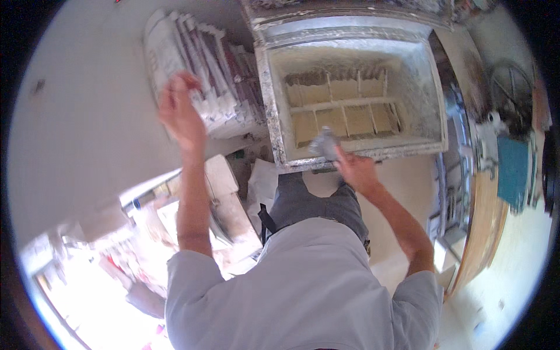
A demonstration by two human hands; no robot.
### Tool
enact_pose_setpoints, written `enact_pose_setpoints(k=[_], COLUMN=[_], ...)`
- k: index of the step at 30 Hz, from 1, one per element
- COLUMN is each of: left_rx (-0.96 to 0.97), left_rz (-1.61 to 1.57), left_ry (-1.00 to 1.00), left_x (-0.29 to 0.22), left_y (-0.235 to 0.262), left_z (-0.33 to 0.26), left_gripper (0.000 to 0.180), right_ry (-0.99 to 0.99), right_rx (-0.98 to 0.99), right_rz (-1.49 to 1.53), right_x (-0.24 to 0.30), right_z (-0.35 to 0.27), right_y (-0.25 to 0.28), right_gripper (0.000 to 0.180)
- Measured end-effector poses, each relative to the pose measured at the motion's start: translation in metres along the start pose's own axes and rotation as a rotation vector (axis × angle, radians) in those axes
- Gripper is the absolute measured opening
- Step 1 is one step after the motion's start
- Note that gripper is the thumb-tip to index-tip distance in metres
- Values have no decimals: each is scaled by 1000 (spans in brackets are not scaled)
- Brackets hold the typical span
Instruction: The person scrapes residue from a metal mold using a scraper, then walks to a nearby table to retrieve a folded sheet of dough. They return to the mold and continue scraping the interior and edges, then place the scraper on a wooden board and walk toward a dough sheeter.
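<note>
My right hand (357, 172) is closed around a small grey tool, perhaps a scoop or brush (325, 144); blur hides its exact kind. It hangs over the near rim of an open box-like bin (269, 111). Inside the bin, a pale frame of crossing bars (344, 105) stands over a yellowish, powdery layer (303, 125). Pale dust coats the inner walls. To the left of the bin, my left hand (182, 116) is raised before a stack of pale sacks (230, 87). Motion smears its fingers, and whether anything is in them I cannot make out.
A raised lid or ledge (350, 20) borders the bin's far side. Metal racking (449, 192) and a wooden board (481, 227) stand at the right, near a teal panel (514, 172) and a spoked wheel (510, 87). Cluttered, brightly lit items lie at the lower left.
</note>
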State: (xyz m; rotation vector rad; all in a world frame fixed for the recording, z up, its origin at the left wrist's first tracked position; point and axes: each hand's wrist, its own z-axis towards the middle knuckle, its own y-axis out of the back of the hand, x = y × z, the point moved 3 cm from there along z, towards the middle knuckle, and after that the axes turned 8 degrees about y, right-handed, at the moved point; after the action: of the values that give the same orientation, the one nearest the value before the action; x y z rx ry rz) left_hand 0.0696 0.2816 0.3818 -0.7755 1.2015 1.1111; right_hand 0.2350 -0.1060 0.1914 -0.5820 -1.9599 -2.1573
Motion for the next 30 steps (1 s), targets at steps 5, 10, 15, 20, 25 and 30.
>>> enact_pose_setpoints(k=[5, 10, 15, 20, 25, 30], left_rx=[81, 16, -96, -128, -144, -235], left_rz=[-852, -1113, -864, -575, -590, -545], left_ry=[621, 665, 523, 567, 454, 372], left_x=[34, 22, 53, 95, 81, 69], left_y=[-18, -38, -53, -152, -264, -372], left_z=[-202, -275, -297, -320, -347, -347], left_gripper=[63, 63, 39, 38, 50, 62], right_ry=[421, 465, 454, 272, 348, 480], right_rx=[-38, -24, -190, -560, 55, 64], right_rz=[43, 18, 284, 447, 598, 450], right_x=[45, 58, 34, -53, -75, -87], right_z=[34, 29, 33, 38, 39, 23], right_y=[-44, -72, -25, 56, 15, 20], right_gripper=[47, 38, 19, 54, 53, 49])
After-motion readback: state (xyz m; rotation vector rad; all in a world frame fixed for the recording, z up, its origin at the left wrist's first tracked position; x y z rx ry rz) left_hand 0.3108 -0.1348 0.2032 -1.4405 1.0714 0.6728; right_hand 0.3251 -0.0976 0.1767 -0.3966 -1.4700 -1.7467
